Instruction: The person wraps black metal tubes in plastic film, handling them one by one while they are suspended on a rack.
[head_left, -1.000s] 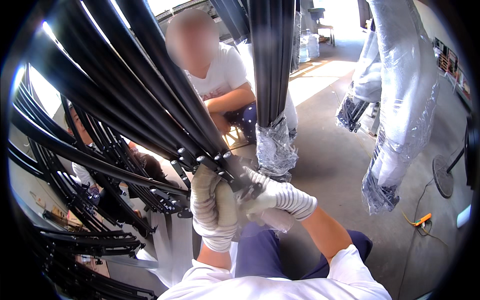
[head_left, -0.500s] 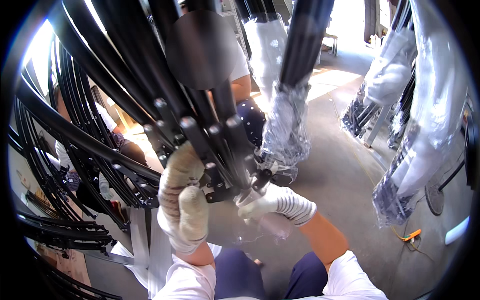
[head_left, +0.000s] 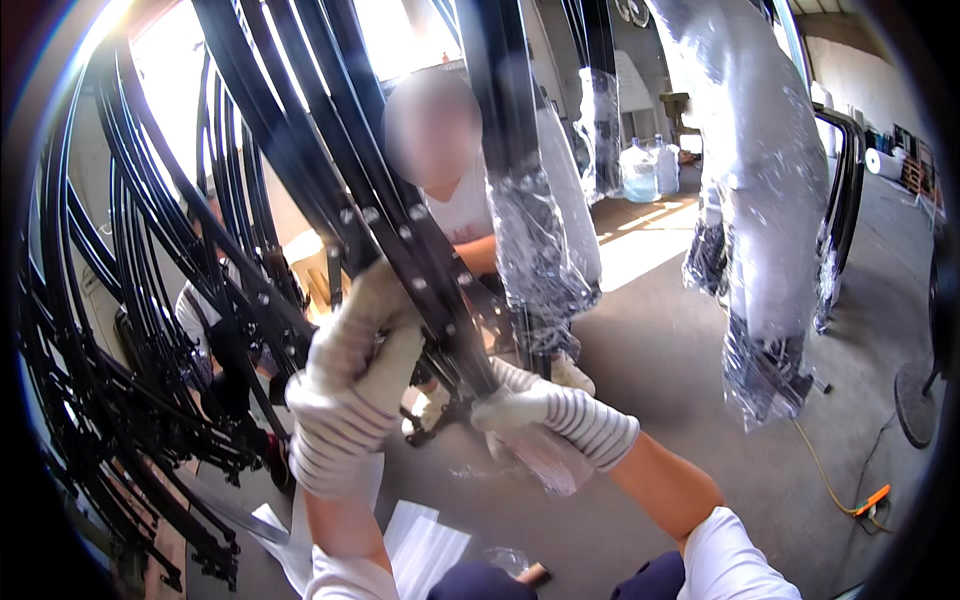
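Half a second ago the lower ends of the black bars [head_left: 415, 250] were fanned apart; now they lie close together in one bundle, so the gathering looks further along. The bundle slants down from the upper left, its lower end between the two gloved hands. The left hand [head_left: 350, 365] is curled against the bundle's left side, its forearm rising almost straight from the lower edge; blur leaves me unable to tell whether it grips the bars. The right hand [head_left: 535, 405] is closed on a crumpled piece of clear film [head_left: 548, 460], which hangs below the palm. Its thumb side sits by the bars' lower end, and the forearm slants in from the lower right, above the floor [head_left: 650, 400]
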